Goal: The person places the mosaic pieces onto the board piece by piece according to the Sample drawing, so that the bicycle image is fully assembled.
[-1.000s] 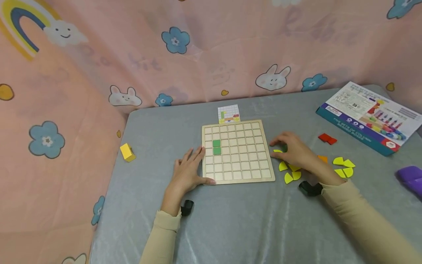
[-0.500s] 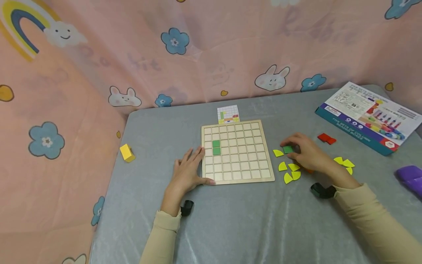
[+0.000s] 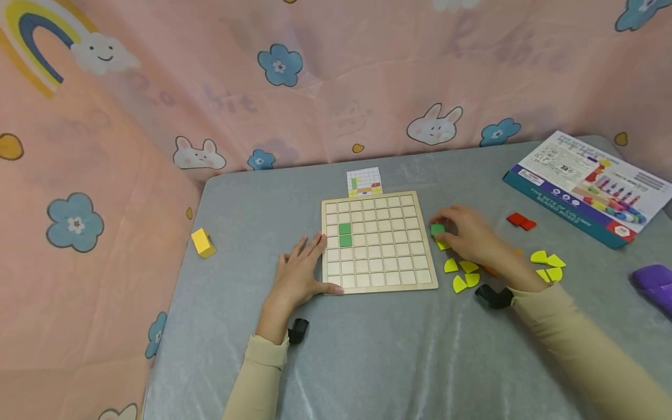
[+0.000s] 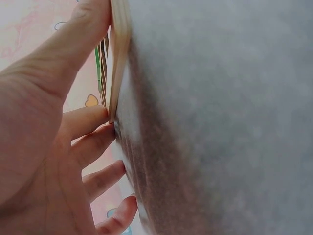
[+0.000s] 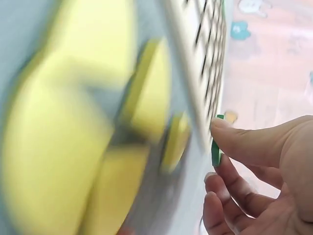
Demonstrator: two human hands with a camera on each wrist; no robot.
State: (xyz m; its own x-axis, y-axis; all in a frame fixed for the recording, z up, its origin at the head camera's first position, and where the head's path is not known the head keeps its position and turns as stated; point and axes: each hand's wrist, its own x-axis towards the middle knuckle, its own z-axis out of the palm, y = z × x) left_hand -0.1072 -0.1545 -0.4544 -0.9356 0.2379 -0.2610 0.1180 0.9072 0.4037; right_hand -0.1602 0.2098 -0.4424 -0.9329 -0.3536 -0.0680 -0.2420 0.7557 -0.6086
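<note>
Well, set a clock face on the wooden grid board (image 3: 388, 251), twelve pointing away from you. Far left, a yellow block (image 3: 203, 242) sits at nine o'clock, well apart from the board. Your left hand (image 3: 296, 279) comes next, at about eight: its fingers are spread and mostly straight, the thumb on the near edge by the seven o'clock corner and the index fingertip against the left edge. It spans that corner and grasps nothing else. On the board, toward nine to ten, two green squares (image 3: 345, 240) lie one behind the other in the second column from the left. Just before twelve, a printed pattern card (image 3: 364, 179) lies by the far edge; you can't tell whether they touch. At three, by the right rim, you pinch a green square tile (image 3: 437, 229) between thumb and index finger of your right hand (image 3: 467, 233), its other fingers loosely bent. Between three and four, yellow quarter-circle pieces (image 3: 472, 280) lie near that hand. Farther out at three are red tiles (image 3: 517, 219) and more yellow quarter-circles (image 3: 554, 273). Between two and three lies a printed toy box (image 3: 569, 213); just past three, a purple object (image 3: 653, 286) is cut off by the view's edge.
</note>
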